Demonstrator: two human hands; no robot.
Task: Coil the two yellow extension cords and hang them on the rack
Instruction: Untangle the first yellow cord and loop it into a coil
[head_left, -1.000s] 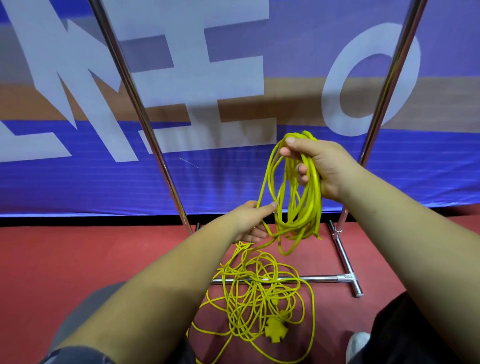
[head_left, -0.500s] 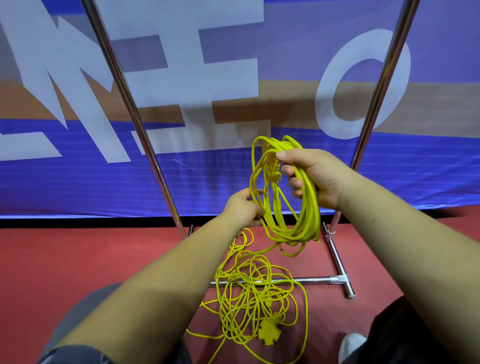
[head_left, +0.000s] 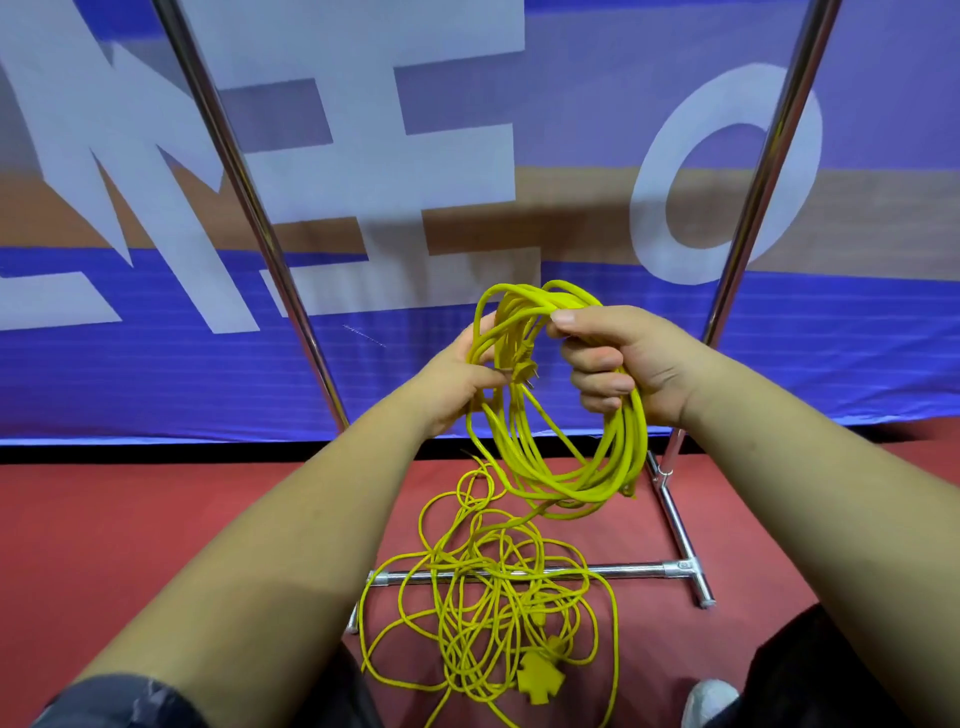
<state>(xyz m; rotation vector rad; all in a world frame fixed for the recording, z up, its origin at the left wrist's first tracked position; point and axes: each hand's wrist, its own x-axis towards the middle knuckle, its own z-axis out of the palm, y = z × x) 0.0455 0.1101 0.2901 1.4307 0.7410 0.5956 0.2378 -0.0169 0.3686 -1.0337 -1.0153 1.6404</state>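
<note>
Right hand (head_left: 631, 358): centre-right of frame, fist clamped over the top of the coil (head_left: 566, 470), strands bunched through the palm.
Left hand (head_left: 452, 376): just left of it, fingers curled on the coil's left-side strands beside the plug (head_left: 523, 370). Both hands grip the same bundle.
Coil: hangs from the right hand as an oval loop. Long axis runs top to bottom of frame, the bottom leaning a little right. Open face is turned toward the camera.
Loose cord (head_left: 483, 597): tangled heap on the red floor (head_left: 156, 519), lower centre, below the coil. One strand appears to run up from it to the coil's bottom. Socket block (head_left: 540, 678) sits at the heap's lower edge.
Rack (head_left: 249, 208): slanted uprights either side of the hands, base bar (head_left: 623, 570) under the heap. Top rail is out of frame.
Deciding relation: slack lies straight down, nearer the left hand.
Next move (judgement): left hand reaches down and feeds a fresh loop up to the right.
</note>
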